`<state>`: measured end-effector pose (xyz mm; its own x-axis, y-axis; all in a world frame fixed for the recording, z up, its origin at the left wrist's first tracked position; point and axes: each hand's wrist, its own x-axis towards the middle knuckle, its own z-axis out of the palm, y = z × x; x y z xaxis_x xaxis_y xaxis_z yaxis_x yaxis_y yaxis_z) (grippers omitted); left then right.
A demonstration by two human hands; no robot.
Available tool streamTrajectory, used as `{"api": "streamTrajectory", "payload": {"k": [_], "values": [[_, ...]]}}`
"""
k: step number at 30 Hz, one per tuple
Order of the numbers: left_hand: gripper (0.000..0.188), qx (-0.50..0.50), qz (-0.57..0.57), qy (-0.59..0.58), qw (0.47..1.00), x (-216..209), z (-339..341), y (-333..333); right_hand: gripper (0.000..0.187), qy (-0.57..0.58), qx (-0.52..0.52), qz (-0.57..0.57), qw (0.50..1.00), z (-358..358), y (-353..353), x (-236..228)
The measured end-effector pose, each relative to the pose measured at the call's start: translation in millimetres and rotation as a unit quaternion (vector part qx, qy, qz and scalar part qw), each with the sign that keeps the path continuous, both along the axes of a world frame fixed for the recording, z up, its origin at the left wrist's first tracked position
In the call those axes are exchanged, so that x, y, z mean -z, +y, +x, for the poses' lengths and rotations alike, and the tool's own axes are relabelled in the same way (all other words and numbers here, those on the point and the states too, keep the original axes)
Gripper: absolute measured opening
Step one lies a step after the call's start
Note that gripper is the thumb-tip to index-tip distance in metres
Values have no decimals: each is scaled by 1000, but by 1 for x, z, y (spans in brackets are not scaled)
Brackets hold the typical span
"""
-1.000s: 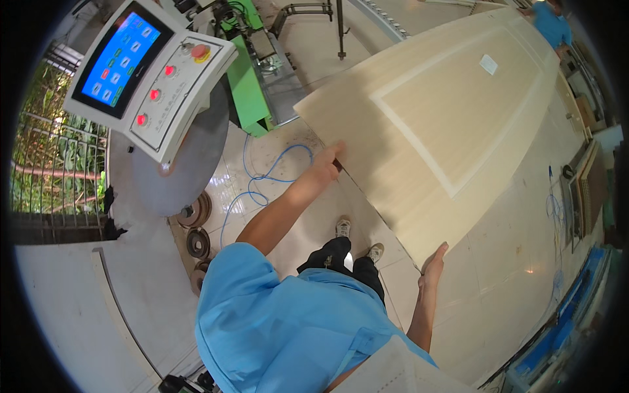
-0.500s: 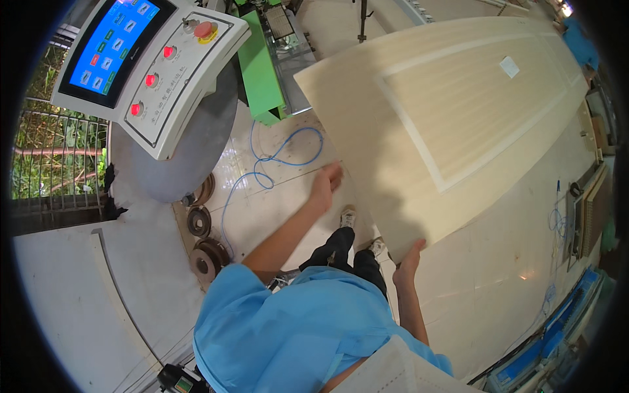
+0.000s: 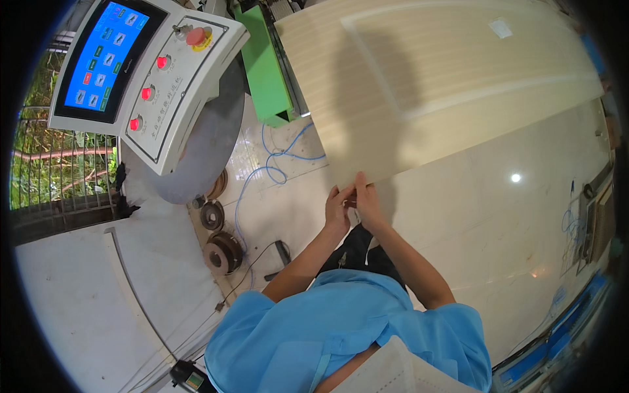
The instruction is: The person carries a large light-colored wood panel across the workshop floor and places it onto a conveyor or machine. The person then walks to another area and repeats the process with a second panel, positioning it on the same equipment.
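Observation:
A large pale wood-coloured sheet [image 3: 458,134] with a lighter rectangular outline on it spreads out from my body toward the upper right. Its near corner points at me. My right hand [image 3: 369,208] grips that corner, thumb on the upper face and other fingers beneath. Beside it, my left hand [image 3: 337,213] is closed at the same corner, its fingertips close against the right hand's fingers and partly hidden there. A small white paper label [image 3: 500,28] lies on the sheet's far part. The shadow of a head and body falls across the sheet.
A control panel [image 3: 173,92] with a lit screen [image 3: 108,56] and red knobs stands at the left. Beyond it is a green machine part [image 3: 265,72]. Blue tubing [image 3: 278,167] and brown rings [image 3: 223,254] lie on the floor. Blue equipment [image 3: 557,340] runs along the right.
My right hand has shifted left along with the sheet's near corner, and the sheet has turned and moved away. My left hand has come in from beside the sheet to meet the right.

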<state>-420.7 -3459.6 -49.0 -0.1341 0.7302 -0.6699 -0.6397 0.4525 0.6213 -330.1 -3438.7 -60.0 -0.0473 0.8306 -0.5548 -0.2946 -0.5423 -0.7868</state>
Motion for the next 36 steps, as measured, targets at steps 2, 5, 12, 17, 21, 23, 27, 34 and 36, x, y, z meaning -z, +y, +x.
{"api": "streamTrajectory", "payload": {"k": [2,5,12,17,21,23,27,34,36], "values": [[17,-11,18,-38,999,5,-11,14,59,-5,-85,-35,996,0,14,-8],[14,-26,23,9,999,10,-17,20,60,-49,-281,-50,957,23,30,-35],[21,-25,7,136,990,8,-6,28,40,-200,-427,178,864,85,119,-146],[38,9,-30,179,983,-9,4,30,37,-429,-296,345,781,97,275,-159],[54,89,-189,137,968,-28,23,30,43,-531,-229,498,646,88,448,-112],[55,70,-232,55,969,-36,42,35,48,-548,-221,536,604,81,538,-83],[62,-112,-248,171,947,-41,80,67,56,-644,-157,577,477,58,671,-38],[65,-148,-264,269,914,-56,60,93,56,-635,-302,445,554,53,719,-37],[64,-141,-315,252,904,-56,50,98,57,-655,-325,423,536,48,719,-41]]}}
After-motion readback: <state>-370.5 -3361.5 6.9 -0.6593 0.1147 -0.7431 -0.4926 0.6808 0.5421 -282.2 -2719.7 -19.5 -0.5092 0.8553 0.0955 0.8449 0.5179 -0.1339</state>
